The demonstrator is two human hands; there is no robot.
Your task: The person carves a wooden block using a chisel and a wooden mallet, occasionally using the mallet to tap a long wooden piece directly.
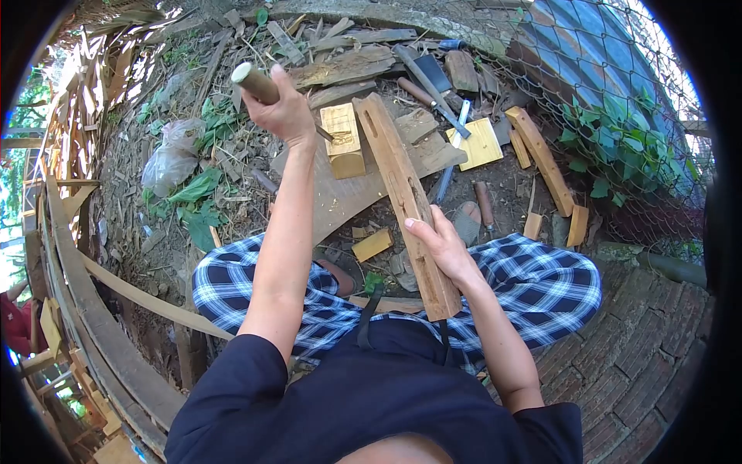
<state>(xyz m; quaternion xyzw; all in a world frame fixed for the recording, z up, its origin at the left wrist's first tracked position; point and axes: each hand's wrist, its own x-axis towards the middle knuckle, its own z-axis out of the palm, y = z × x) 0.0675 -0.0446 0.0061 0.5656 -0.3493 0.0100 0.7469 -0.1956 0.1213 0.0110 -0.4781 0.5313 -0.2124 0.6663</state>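
Observation:
Raised at the upper left, my left hand is closed round a thick wooden handle with a pale round end. A thin dark shaft shows beside the wrist, over a pale wood block; whether it joins the handle is unclear. My right hand grips a long brown wooden beam near its lower end, thumb on top. Slots are cut along the beam, which slants over the flat board and my lap.
Tools with long handles, a yellow wood square and a curved wood piece lie beyond the beam. A plastic bag is at left, wire fence at right. A red-clad person shows at the far left.

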